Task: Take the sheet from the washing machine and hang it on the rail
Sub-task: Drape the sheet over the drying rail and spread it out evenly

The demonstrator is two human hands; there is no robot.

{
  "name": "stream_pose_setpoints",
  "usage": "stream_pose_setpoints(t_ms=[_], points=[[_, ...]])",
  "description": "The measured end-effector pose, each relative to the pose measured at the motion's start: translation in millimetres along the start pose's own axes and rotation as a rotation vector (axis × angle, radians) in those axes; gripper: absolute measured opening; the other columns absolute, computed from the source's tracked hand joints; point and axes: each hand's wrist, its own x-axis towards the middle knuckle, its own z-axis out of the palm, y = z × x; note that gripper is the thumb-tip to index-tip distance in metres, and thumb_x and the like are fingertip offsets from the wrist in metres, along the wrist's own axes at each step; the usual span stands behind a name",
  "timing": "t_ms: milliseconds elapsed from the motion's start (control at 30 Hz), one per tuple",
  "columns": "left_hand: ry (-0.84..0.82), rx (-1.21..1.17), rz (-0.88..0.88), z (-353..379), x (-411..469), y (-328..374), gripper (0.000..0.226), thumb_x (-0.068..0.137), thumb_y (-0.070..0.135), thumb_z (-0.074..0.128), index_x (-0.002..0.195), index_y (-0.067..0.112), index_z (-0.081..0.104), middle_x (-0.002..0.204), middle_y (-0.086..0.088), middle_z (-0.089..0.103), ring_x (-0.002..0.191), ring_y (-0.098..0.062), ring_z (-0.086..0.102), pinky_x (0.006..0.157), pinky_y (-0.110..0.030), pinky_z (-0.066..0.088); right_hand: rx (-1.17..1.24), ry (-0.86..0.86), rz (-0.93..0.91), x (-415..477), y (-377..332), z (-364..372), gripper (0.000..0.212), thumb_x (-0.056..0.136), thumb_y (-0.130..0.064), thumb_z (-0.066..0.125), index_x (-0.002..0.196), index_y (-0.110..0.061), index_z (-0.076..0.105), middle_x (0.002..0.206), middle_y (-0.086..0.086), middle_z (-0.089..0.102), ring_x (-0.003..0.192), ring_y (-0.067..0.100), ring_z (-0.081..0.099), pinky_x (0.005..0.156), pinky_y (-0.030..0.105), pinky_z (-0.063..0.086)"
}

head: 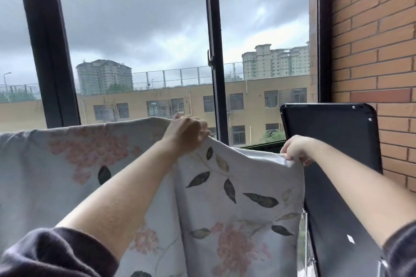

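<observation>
The flowery sheet (67, 175) hangs on the left over something the cloth hides, likely the rail. The left hand (186, 135) grips the sheet's top edge with curled fingers (202, 129). The right hand (295, 149) pinches its corner, I think to pull the last part flat and wide beside the black panel (333, 141).
</observation>
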Motion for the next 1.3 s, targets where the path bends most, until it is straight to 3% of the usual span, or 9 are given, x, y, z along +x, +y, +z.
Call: stream_pose_setpoints(t_ms=[100,233,367,467,600,700,867,1033,1300], points=[[0.007,0.002,-0.125,-20,-7,-30,0.027,0.093,0.039,0.048,0.107,0.019,0.061,0.113,-0.003,0.066,0.098,-0.022,0.061,0.099,-0.039,0.035,-0.274,-0.023,-0.083,-10,-18,8,0.036,0.089,-0.020,0.059,0.122,-0.007,0.059,0.101,0.005,0.060,0.074,0.018,0.055,0.050,0.019,0.042],[-0.036,-0.010,-0.273,-37,-23,-66,0.039,0.094,0.048,0.040,0.117,0.021,0.056,0.119,-0.010,0.064,0.101,-0.030,0.060,0.095,-0.044,0.043,-0.032,-0.113,-0.464,-10,-52,32,0.053,0.089,-0.037,0.059,0.135,-0.013,0.045,0.131,0.002,0.053,0.117,0.018,0.051,0.103,0.031,0.040],[-0.042,-0.028,-0.331,-47,-47,-88,0.040,0.096,0.048,0.033,0.106,0.018,0.057,0.106,-0.011,0.066,0.091,-0.027,0.060,0.079,-0.039,0.048,-0.049,-0.209,-0.726,-22,-104,63,0.057,0.086,-0.047,0.061,0.133,-0.017,0.047,0.124,0.000,0.059,0.111,0.013,0.055,0.099,0.029,0.041],[-0.073,0.058,-0.344,-53,-62,-97,0.043,0.096,0.050,0.030,0.098,0.016,0.057,0.096,-0.009,0.065,0.085,-0.026,0.059,0.071,-0.035,0.042,-0.090,-0.085,-0.846,-23,-128,84,0.024,0.090,-0.030,0.060,0.105,-0.014,0.068,0.094,-0.001,0.069,0.085,0.013,0.063,0.084,0.032,0.050],[-0.065,0.060,-0.346,-55,-72,-104,0.039,0.096,0.048,0.032,0.096,0.017,0.057,0.093,-0.010,0.067,0.082,-0.029,0.061,0.076,-0.040,0.047,-0.233,0.071,-0.769,-19,-134,84,0.018,0.089,-0.019,0.054,0.082,-0.025,0.070,0.080,-0.006,0.067,0.079,0.017,0.065,0.071,0.034,0.056],[-0.011,-0.038,-0.365,-55,-69,-104,0.030,0.096,0.041,0.041,0.101,0.023,0.065,0.097,-0.007,0.070,0.088,-0.030,0.062,0.080,-0.042,0.050,-0.363,0.231,-0.682,-16,-127,67,0.020,0.083,-0.018,0.048,0.068,-0.023,0.060,0.088,0.000,0.065,0.086,0.025,0.061,0.060,0.027,0.042],[0.049,-0.168,-0.370,-51,-50,-90,0.023,0.094,0.026,0.051,0.097,0.018,0.072,0.095,-0.007,0.072,0.089,-0.029,0.063,0.081,-0.042,0.052,-0.370,0.393,-0.572,-18,-116,48,0.020,0.081,-0.017,0.048,0.081,-0.023,0.067,0.084,0.000,0.058,0.080,0.025,0.053,0.065,0.028,0.037],[0.104,-0.004,-0.377,-44,-36,-71,0.026,0.096,0.026,0.047,0.086,0.014,0.068,0.087,-0.010,0.069,0.080,-0.031,0.061,0.066,-0.032,0.044,-0.309,0.531,-0.488,-17,-106,36,0.020,0.080,-0.016,0.049,0.082,-0.021,0.068,0.080,0.002,0.055,0.076,0.025,0.049,0.067,0.028,0.034],[0.116,-0.032,-0.294,-42,-14,-40,0.026,0.096,0.022,0.044,0.078,0.018,0.062,0.081,-0.006,0.066,0.068,-0.022,0.051,0.061,-0.028,0.035,-0.297,0.546,-0.314,-1,-93,33,0.018,0.089,-0.024,0.047,0.085,-0.015,0.062,0.093,0.008,0.063,0.079,0.028,0.054,0.066,0.028,0.035]])
